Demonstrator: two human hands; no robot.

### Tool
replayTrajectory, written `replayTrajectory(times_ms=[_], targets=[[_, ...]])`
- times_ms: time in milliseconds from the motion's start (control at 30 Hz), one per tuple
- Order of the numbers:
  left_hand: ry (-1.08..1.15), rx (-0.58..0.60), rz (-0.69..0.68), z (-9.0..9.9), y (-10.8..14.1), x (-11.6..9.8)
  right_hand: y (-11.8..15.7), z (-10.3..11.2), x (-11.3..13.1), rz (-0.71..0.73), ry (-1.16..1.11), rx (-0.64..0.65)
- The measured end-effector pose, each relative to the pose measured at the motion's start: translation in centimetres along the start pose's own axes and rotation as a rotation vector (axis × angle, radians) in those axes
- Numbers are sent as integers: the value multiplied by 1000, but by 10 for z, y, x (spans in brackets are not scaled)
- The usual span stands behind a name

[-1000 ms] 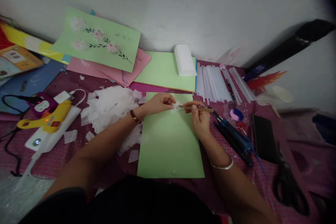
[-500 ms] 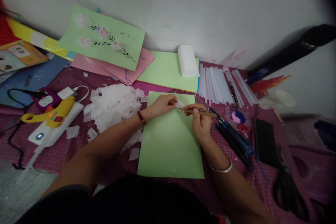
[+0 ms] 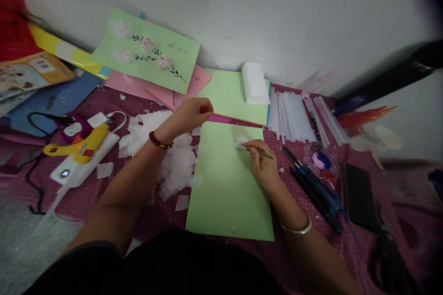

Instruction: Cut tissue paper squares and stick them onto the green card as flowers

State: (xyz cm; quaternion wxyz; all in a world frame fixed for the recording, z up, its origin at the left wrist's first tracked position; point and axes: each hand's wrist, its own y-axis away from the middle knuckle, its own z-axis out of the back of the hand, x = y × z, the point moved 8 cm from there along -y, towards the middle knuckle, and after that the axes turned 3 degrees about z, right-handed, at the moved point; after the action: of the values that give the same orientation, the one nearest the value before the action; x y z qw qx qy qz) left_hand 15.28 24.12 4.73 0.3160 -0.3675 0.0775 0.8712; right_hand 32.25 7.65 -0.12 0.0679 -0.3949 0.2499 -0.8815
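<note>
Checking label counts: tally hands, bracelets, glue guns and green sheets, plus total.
Left hand, right hand: 2 hands
Bead bracelet, silver bangle: 2 bracelets
Yellow glue gun: 1
Front green sheet, flowered green sheet, back green sheet: 3
Total: 8

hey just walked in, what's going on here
Someone is working with white paper bits over a green sheet. The right hand holds a thin brown stick, its tip at a small white tuft near the sheet's far edge. The left hand, fingers curled, is away from the tuft, near a pile of white paper pieces; whether it holds anything is unclear. A flowered card sits behind, to the left.
</note>
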Motion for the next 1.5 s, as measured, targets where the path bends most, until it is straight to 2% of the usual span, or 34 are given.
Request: replayTrajectory(times_ms=[67, 100, 167, 267, 333, 400, 500, 567, 633, 733, 833, 933, 1067, 1167, 1400, 1500], targets=[[-155, 56, -3, 16, 5, 3, 1, 0, -5, -51, -38, -5], [-209, 93, -5, 17, 9, 6, 2, 0, -8, -86, -70, -15], [-277, 178, -18, 10, 18, 10, 4, 3, -16, -162, -152, -62], [-403, 284, -97, -15, 34, 15, 6, 11, -24, -240, -260, -159], [-535, 262, -153, -28, 43, 18, 7, 14, -28, -261, -310, -208], [-648, 191, -178, -33, 47, 22, 8, 16, -31, -283, -364, -241], [-721, 127, -150, -32, 46, 30, 9, 16, -37, -345, -472, -298], [-685, 101, -104, -26, 41, 32, 8, 16, -43, -398, -575, -347], [-574, 46, -81, -17, 34, 24, 8, 15, -52, -460, -675, -399], [-355, 11, -175, -14, 27, -13, 10, 17, -63, -536, -743, -466], [-185, 117, -308, -32, 25, -55, 12, 17, -63, -536, -751, -465], [-90, 162, -328, -51, 17, -73, 12, 10, -55, -507, -745, -377], [69, 177, -149, -69, -1, -53, 11, 2, -49, -501, -713, -298], [199, 231, -78, -80, -9, -32, 8, 0, -48, -484, -694, -279], [438, 412, 150, -101, -15, 13, 6, 3, -50, -466, -634, -307], [413, 470, 158, -105, -13, 19, 6, 5, -52, -461, -605, -333]])
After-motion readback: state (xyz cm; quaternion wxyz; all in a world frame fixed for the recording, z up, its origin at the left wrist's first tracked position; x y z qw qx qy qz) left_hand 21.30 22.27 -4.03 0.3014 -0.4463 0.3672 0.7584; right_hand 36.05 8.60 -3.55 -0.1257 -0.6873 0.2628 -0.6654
